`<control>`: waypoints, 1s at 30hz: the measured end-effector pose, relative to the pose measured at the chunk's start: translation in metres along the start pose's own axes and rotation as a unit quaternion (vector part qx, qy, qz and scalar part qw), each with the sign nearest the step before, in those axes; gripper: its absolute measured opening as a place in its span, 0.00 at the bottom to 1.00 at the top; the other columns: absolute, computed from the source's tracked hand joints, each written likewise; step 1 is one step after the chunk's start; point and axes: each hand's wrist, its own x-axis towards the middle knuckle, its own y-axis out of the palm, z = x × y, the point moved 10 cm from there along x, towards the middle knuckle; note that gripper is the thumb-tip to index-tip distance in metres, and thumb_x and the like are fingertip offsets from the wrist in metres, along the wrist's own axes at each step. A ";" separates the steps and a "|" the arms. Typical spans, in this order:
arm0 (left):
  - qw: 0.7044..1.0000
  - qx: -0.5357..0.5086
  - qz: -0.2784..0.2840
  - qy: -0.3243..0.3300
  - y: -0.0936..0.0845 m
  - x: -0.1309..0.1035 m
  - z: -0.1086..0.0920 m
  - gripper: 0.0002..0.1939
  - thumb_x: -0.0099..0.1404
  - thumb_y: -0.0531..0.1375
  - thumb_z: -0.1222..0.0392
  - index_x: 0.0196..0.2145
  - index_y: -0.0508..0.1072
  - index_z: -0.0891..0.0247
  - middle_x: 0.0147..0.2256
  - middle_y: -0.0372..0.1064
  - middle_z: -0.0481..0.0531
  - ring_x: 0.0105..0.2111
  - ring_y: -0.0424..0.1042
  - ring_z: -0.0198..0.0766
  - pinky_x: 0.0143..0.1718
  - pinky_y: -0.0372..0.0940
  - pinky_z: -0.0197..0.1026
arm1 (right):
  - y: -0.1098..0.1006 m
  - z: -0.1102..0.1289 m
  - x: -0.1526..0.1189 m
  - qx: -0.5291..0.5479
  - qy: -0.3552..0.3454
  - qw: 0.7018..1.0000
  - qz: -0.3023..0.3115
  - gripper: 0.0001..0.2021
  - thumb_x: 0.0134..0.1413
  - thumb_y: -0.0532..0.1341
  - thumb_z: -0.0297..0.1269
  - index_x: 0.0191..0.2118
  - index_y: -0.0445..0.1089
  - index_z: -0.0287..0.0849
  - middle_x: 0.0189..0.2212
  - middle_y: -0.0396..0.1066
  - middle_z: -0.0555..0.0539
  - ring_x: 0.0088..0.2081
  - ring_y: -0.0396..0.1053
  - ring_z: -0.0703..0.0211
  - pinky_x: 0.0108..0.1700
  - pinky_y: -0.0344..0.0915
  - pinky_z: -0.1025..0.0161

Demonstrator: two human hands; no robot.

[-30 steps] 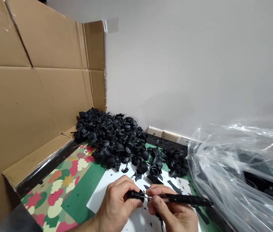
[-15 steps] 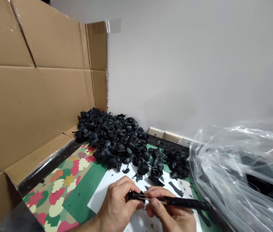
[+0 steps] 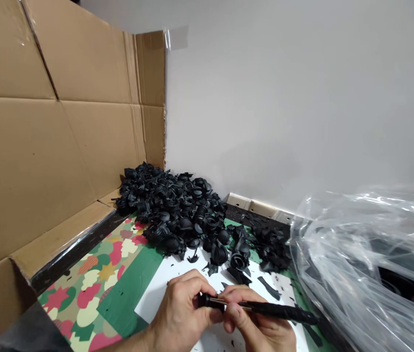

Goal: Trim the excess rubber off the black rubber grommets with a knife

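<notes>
Low in the middle, my left hand (image 3: 183, 305) is closed, pinching a small round black rubber part (image 3: 204, 300) between thumb and fingers. My right hand (image 3: 254, 320) is wrapped round a slim tool (image 3: 284, 311) with a black handle and a thin metal end. That metal end meets the rubber part, though the fingers partly hide the contact. Both hands are over a white sheet (image 3: 155, 293) dotted with black scraps. Just beyond them lie a ribbed rubber piece (image 3: 218, 253) and a ring-ended one (image 3: 240, 260).
A large heap of black rubber parts (image 3: 173, 205) rests against the wall and a cardboard panel (image 3: 82, 137). Right of it is a pile of black trimmings (image 3: 269, 247). A clear plastic bag (image 3: 342, 244) with black contents bulges at the right. Patterned paper (image 3: 97, 278) covers the left side.
The tool's metal end, which showed as two apart prongs, now looks narrower against the rubber part. Both hands keep nearly the same place; the view has shifted slightly.
</notes>
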 end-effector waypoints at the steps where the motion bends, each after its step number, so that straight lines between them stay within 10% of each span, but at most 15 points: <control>1: 1.000 -0.007 0.008 -0.006 0.002 -0.001 0.001 0.02 0.51 0.67 0.67 0.24 0.77 0.65 0.26 0.69 0.51 0.26 0.67 0.37 0.26 0.59 0.35 | -0.003 0.001 0.002 0.003 -0.011 1.000 -0.004 0.12 0.45 0.69 0.46 0.25 0.75 0.43 0.23 0.72 0.48 0.18 0.64 0.63 0.22 0.65 0.65; 5: 0.999 -0.023 0.043 -0.006 0.011 -0.004 -0.002 0.09 0.45 0.66 0.76 0.23 0.77 0.65 0.24 0.68 0.48 0.25 0.66 0.36 0.27 0.59 0.36 | -0.040 0.016 0.015 -0.102 -0.093 0.988 -0.064 0.10 0.43 0.70 0.43 0.26 0.75 0.42 0.23 0.72 0.47 0.19 0.64 0.62 0.22 0.62 0.64; 10: 0.999 -0.022 0.014 -0.026 0.005 -0.002 0.003 0.10 0.43 0.67 0.76 0.25 0.77 0.65 0.26 0.69 0.49 0.26 0.66 0.37 0.28 0.59 0.37 | -0.077 0.001 0.022 -0.185 0.009 0.972 -0.142 0.15 0.44 0.68 0.49 0.30 0.74 0.41 0.19 0.70 0.50 0.25 0.67 0.56 0.32 0.63 0.59; 30: 0.993 0.118 0.016 0.005 0.004 -0.003 0.001 0.04 0.52 0.65 0.66 0.29 0.76 0.64 0.27 0.67 0.49 0.25 0.64 0.35 0.23 0.55 0.34 | -0.006 -0.001 -0.001 -0.020 0.040 0.999 0.001 0.12 0.41 0.70 0.48 0.27 0.76 0.46 0.28 0.72 0.50 0.19 0.62 0.68 0.22 0.60 0.69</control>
